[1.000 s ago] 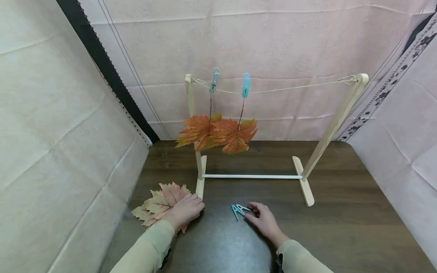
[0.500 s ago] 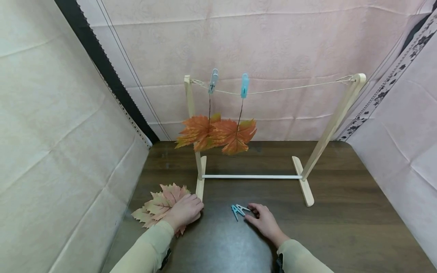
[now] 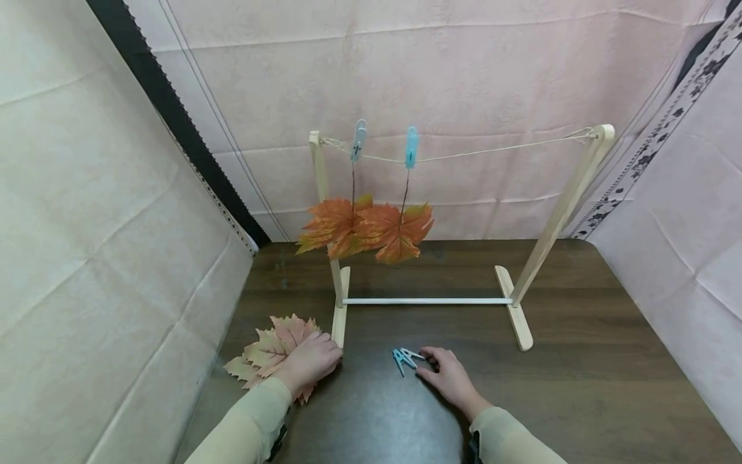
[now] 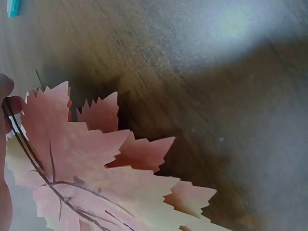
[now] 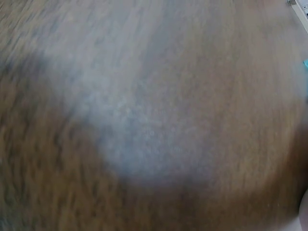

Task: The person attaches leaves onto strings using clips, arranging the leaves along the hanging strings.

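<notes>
Pale pink-and-cream artificial maple leaves (image 3: pixel 269 348) lie at the table's left, overlapping. My left hand (image 3: pixel 310 362) is over their right side; in the left wrist view its fingertips (image 4: pixel 13 105) pinch a dark leaf stem (image 4: pixel 25 144). Right of centre, my right hand (image 3: pixel 449 377) rests by the table with thumb and forefinger apart, at the handle ends of a blue clothespin (image 3: pixel 404 358). It may be more than one clothespin; I cannot tell. Whether the fingers touch it is unclear. The right wrist view shows mostly tabletop, with a sliver of the hand at its edge.
Behind the hands stands a wooden rack (image 3: pixel 556 222) with a white bottom rod (image 3: pixel 429 301) and a string (image 3: pixel 487 152) across its top. Blue clothespins hold two orange maple leaves (image 3: pixel 397 233) on the string's left part. Cloth walls (image 3: pixel 127 245) surround the brown table (image 3: pixel 580 399).
My left hand has shifted slightly left and down, with the pale leaves moving a little under it. The right hand and the clothespin on the table stay put. The head view has shifted slightly.
</notes>
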`<state>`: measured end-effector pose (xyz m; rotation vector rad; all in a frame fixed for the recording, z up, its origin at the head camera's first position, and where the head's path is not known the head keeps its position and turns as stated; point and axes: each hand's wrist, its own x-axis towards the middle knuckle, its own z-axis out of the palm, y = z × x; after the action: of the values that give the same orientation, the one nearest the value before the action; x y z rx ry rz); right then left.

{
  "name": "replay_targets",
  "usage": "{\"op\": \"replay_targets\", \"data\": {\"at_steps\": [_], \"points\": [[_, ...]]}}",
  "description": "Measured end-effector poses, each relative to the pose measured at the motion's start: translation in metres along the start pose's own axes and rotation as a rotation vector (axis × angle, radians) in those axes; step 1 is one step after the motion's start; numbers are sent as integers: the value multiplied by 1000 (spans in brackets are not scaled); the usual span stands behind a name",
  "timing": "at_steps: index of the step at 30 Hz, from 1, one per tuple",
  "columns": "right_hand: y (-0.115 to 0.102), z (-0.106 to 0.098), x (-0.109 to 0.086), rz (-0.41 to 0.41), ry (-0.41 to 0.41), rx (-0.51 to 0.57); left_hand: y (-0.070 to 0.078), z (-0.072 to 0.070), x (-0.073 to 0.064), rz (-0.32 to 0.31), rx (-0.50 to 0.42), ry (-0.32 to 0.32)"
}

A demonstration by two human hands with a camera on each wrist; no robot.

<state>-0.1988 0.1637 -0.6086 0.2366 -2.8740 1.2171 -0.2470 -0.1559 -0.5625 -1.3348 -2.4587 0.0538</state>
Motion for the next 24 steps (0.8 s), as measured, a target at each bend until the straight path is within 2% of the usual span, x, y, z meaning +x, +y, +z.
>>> {"op": "replay_targets", "data": {"at_steps": [4,11,16,24], "points": [[0,3,0,-48,26,-36,-1,-1,-2,-33,-34,67],[-1,8,0,-94,62,-104,-4,-9,-2,-111,-90,139],[1,11,0,-106,89,-145,-6,-10,-5,-104,-84,170],[0,10,-2,-76,95,-140,-11,-17,-5,-102,-150,211]]}}
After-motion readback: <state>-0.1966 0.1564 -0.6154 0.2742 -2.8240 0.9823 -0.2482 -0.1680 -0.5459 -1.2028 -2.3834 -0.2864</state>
